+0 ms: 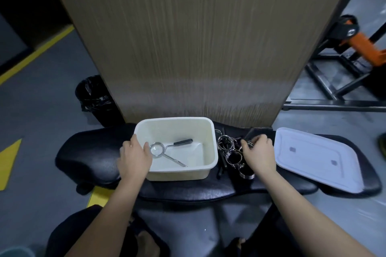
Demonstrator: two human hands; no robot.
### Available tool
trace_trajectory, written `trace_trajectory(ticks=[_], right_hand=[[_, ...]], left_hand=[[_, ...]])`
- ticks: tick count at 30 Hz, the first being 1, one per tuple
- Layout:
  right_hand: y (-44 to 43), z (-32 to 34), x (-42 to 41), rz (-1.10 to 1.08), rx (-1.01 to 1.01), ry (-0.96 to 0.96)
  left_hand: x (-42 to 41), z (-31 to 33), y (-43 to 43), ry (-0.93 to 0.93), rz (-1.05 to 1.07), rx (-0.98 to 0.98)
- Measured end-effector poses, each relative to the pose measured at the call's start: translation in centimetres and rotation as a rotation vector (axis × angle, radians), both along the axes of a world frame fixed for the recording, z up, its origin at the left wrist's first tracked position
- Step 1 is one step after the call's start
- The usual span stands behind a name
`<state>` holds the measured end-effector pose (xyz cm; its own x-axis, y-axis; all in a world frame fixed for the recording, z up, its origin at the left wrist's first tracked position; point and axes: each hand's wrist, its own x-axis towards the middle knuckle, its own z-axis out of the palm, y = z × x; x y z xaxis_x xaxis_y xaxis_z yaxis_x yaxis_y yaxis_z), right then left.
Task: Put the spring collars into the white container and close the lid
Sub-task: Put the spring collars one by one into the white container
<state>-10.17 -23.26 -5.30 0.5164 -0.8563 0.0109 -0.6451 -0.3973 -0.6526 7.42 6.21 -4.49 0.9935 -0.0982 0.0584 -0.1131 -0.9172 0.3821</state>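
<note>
**Operator:** Grey floor with yellow markings all round, and a tall wood-grain panel rising straight ahead of my hands. Under them is a black padded bench.

**Partner:** Where's the box?

**Operator:** My left hand rests on the near-left rim of the white container, fingers loosely draped over the wall, steadying it rather than gripping hard. One collar already lies inside, just beyond that hand's fingertips, its black-tipped handle pointing away.

**Partner:** And the lid?

**Operator:** The lid lies flat on the bench, off to the outside of my right hand, touching nothing.

**Partner:** The remaining collars?

**Operator:** A tangled heap of spring collars sits between the two hands, hard against the container's right wall. My right hand is curled down over the far edge of the heap, fingers closing on a ring; I can't tell whether it has one or several.

**Partner:** Advice?

**Operator:** I'd pinch a single coil, lift straight up to shake off neighbours hooked through it, then carry it over the rim while the left hand keeps the container from sliding.
</note>
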Motion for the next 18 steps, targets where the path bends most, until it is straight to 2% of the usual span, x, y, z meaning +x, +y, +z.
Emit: trace_trajectory(ticks=[4, 6, 11, 14, 18], right_hand=[[-0.8, -1.9, -1.4, 0.035, 0.245, 0.303], [-1.0, -2.6, -1.6, 0.045, 0.251, 0.295], [-1.6, -3.3, -1.8, 0.016, 0.267, 0.268], [-1.9, -3.3, -2.4, -0.064, 0.313, 0.096], [-1.7, -2.2, -2.8, -0.143, 0.594, -0.295]], left_hand=[[-1.3, 0.0, -2.7, 0.085, 0.096, 0.098], [-1.9, -0.5, -3.1, 0.052, 0.110, 0.175], [-1.9, -0.8, -2.9, 0.052, 0.142, 0.201], [-1.9, -0.8, -2.9, 0.048, 0.146, 0.210], [-1.9, -1.0, -2.8, 0.050, 0.153, 0.215]])
